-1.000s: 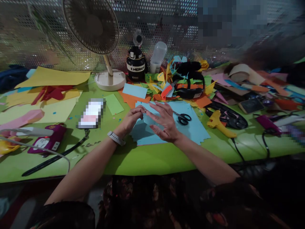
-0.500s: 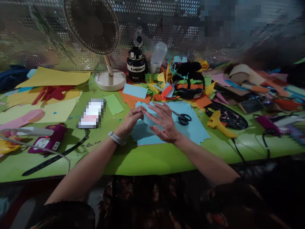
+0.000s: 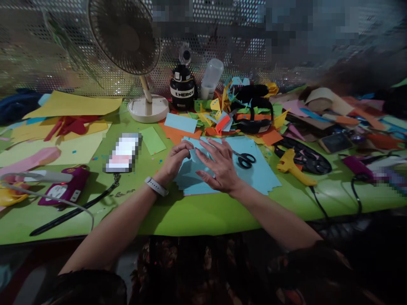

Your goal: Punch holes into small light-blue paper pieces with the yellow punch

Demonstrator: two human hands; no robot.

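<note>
My left hand [image 3: 174,161], with a pale band on its wrist, is over the left side of a stack of light-blue paper sheets [image 3: 256,176]. Its fingers are curled together in a pinch; whatever lies between them is hidden or too small to tell. Just to its right, my right hand [image 3: 219,167] is held over the same sheets with its fingers spread. No object shows clearly in it. Black-handled scissors [image 3: 246,160] lie on the paper right of that hand, their blades partly hidden behind it.
A fan [image 3: 148,108], a black bottle [image 3: 182,90] and coloured paper scraps stand or lie at the back. A phone [image 3: 123,152] is on the left, near a green paper strip [image 3: 154,140]. To the right lies a yellow glue gun [image 3: 294,167] with its cord.
The right hand's fingers have shifted slightly and spread a little from the left hand's fingertips. The left hand keeps its pinch. The whole view has moved slightly.
</note>
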